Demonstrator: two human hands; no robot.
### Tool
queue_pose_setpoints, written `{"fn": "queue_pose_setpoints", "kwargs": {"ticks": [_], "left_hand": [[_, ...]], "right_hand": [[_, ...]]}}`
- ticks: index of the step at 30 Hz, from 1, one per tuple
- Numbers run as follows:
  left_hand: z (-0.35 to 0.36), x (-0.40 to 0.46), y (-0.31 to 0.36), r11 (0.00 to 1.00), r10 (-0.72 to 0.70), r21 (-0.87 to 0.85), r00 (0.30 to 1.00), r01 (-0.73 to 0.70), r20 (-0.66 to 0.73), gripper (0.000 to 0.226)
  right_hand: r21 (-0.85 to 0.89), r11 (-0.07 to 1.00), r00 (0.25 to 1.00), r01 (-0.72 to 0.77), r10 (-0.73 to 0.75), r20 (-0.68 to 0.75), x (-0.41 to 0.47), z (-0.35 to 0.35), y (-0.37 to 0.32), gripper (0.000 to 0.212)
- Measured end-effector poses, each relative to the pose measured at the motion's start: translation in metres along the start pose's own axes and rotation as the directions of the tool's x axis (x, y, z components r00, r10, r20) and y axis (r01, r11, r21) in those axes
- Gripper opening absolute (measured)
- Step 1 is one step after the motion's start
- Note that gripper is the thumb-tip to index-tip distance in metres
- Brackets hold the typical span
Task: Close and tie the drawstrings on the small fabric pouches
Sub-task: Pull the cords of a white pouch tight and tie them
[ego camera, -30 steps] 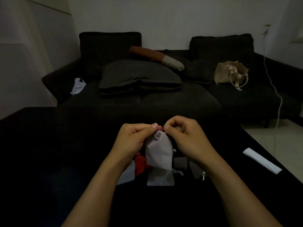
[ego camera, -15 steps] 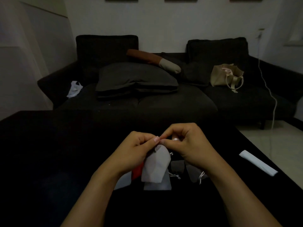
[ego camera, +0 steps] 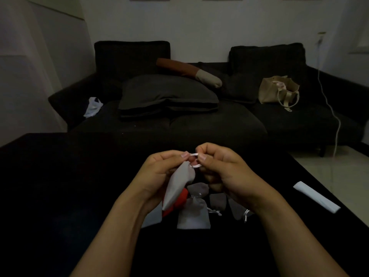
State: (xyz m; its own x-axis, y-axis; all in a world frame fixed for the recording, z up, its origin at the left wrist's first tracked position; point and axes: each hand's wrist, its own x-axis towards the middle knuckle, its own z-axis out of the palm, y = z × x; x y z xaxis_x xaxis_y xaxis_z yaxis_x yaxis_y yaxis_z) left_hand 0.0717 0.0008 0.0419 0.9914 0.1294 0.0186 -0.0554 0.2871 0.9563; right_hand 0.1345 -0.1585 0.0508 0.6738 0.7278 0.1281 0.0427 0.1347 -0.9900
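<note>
Since the earlier frames: grey pouch (ego camera: 179, 184) tipped from hanging upright to slanting, closed neck up toward the fingertips, body trailing down to the left; white drawstring (ego camera: 194, 160) now drawn out and visible as two short strands between the hands; both hands raised slightly above the table. Left hand (ego camera: 159, 172): fingers curled, thumb and forefinger pinching the drawstring at the pouch neck, pouch body lying against the palm. Right hand (ego camera: 221, 168): fingers curled, thumb and forefinger pinching the other end of the drawstring just right of the pouch neck. Held pouch clear of the black table (ego camera: 60, 196), above the cluster of loose pouches. Cluster, relative to the held pouch: red pouch (ego camera: 179, 202) directly beneath it, partly hidden; pale pouch (ego camera: 193, 215) below and right, flat on the table, neck gathered; darker grey pouch (ego camera: 217, 200) further right; another grey pouch (ego camera: 236, 211) under the right wrist, white cord showing; a further pale piece (ego camera: 151, 217) below left, under the left wrist, kind unclear. White folded strip (ego camera: 317, 196) well apart to the right, near the table edge. Beyond the table: dark sofa (ego camera: 199, 124) with dark cushion (ego camera: 167, 94), brown and beige bolster (ego camera: 189, 72), beige tote bag (ego camera: 277, 90), white plastic bag (ego camera: 92, 106).
</note>
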Motion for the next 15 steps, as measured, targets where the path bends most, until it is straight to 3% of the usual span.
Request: {"fn": "queue_pose_setpoints", "kwargs": {"ticks": [11, 15], "left_hand": [[0.0037, -0.0021, 0.0033, 0.999, -0.022, 0.036, 0.998, 0.024, -0.061, 0.024], [0.0039, -0.0023, 0.0044, 0.999, -0.034, 0.039, 0.997, 0.036, -0.066, 0.018]], "right_hand": [[-0.131, 0.99, 0.994, 0.047, -0.059, -0.089, -0.0018, 0.0039, -0.0042, 0.011], [-0.268, 0.957, 0.989, 0.112, -0.134, -0.064, 0.0001, 0.0022, -0.0045, 0.005]]}}
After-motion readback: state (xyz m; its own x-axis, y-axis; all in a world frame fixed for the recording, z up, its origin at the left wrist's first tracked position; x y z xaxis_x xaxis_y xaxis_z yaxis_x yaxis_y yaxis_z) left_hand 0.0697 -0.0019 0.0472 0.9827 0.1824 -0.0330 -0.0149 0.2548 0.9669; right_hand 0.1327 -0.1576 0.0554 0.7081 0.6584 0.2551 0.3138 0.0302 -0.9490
